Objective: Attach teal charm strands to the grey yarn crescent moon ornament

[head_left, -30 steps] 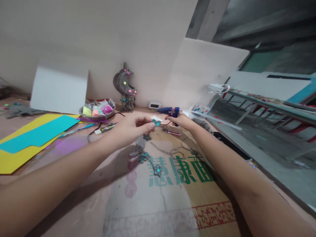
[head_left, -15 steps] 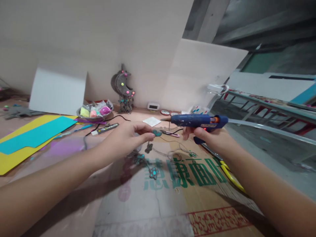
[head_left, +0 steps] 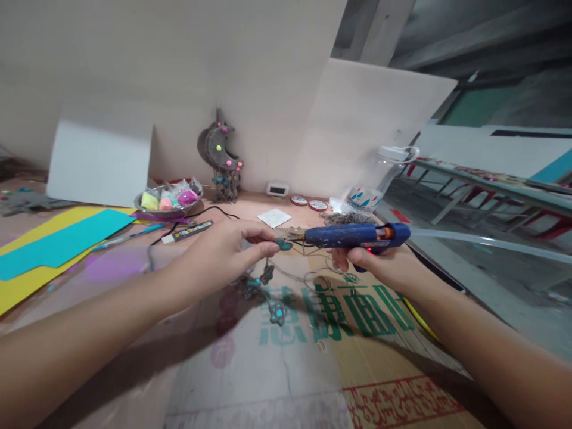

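Note:
Between thumb and fingers, my left hand (head_left: 239,247) pinches a small grey-and-teal charm (head_left: 283,244) above the cardboard. Just below it hangs a grey flower-shaped charm (head_left: 267,274). A flower charm with teal petals (head_left: 277,313) lies on the cardboard, joined by a thin cord. My right hand (head_left: 379,262) is wrapped round a blue hot glue gun (head_left: 348,236), which has a clear glue stick (head_left: 487,241) sticking out of its back. The gun's nozzle points left, close beside the charm; whether they touch I cannot tell.
Printed cardboard (head_left: 313,369) covers the work surface. Behind stand a bowl of coloured clay packs (head_left: 167,202), a grey moon ornament (head_left: 218,149), a small white clock (head_left: 277,189) and a clear bottle (head_left: 370,185). Yellow-handled pliers (head_left: 420,319) lie partly under my right arm.
My right hand has brought the glue gun slightly left and down, so its nozzle is nearer the charm. My left hand stays almost still. The view has shifted a little.

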`<control>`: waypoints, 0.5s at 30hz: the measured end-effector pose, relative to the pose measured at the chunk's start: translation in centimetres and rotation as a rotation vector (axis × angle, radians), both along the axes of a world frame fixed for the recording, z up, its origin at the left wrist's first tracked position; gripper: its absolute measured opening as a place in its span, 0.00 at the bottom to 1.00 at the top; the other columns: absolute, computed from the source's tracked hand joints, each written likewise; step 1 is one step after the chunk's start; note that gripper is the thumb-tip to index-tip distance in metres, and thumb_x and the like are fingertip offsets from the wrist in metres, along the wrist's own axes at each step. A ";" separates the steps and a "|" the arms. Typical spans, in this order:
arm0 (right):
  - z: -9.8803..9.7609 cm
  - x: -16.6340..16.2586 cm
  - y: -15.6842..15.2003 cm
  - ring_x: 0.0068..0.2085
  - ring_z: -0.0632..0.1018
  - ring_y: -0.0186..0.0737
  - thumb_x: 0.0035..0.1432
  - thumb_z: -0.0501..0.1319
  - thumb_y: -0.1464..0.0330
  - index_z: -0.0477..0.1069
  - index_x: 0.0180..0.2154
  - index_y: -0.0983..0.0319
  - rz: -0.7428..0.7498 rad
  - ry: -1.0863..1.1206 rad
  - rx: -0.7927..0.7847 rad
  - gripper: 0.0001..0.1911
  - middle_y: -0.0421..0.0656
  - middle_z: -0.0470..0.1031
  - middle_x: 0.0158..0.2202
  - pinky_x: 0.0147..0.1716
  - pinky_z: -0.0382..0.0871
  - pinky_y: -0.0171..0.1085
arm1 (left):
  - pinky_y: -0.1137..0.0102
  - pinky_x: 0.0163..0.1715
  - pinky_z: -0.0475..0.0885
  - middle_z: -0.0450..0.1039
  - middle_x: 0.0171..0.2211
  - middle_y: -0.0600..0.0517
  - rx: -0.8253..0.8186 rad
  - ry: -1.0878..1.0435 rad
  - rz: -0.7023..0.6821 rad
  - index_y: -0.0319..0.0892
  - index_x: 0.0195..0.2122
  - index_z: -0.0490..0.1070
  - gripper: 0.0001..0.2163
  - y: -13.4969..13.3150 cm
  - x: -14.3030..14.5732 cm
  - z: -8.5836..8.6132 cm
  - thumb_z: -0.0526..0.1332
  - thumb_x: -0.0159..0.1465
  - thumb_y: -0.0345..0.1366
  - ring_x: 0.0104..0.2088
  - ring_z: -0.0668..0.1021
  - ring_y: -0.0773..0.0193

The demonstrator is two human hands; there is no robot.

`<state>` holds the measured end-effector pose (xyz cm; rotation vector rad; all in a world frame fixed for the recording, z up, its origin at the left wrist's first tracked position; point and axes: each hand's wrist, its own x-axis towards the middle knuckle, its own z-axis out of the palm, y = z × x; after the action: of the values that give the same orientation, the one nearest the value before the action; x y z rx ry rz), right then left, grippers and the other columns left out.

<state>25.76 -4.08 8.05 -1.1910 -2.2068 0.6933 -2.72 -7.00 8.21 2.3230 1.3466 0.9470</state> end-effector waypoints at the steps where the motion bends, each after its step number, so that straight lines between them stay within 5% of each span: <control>1: -0.1 -0.1 -0.1 0.31 0.75 0.40 0.54 0.57 0.50 0.72 0.22 0.60 -0.003 -0.004 -0.011 0.22 0.43 0.76 0.26 0.33 0.68 0.39 | 0.72 0.30 0.68 0.77 0.36 0.52 0.007 0.000 0.000 0.44 0.36 0.76 0.11 0.1 0.0 0.0 0.58 0.62 0.43 0.38 0.77 0.61; 15: -0.6 -0.2 0.0 0.27 0.74 0.41 0.53 0.58 0.49 0.71 0.21 0.59 -0.105 -0.019 -0.019 0.22 0.43 0.72 0.20 0.30 0.71 0.41 | 0.72 0.30 0.68 0.78 0.36 0.52 0.029 0.009 -0.010 0.44 0.35 0.77 0.09 0.1 -0.1 0.1 0.59 0.62 0.41 0.37 0.77 0.62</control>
<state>25.53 -4.07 7.42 -1.3180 -2.1397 0.6636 -2.81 -6.92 8.29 2.3556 1.3323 0.9608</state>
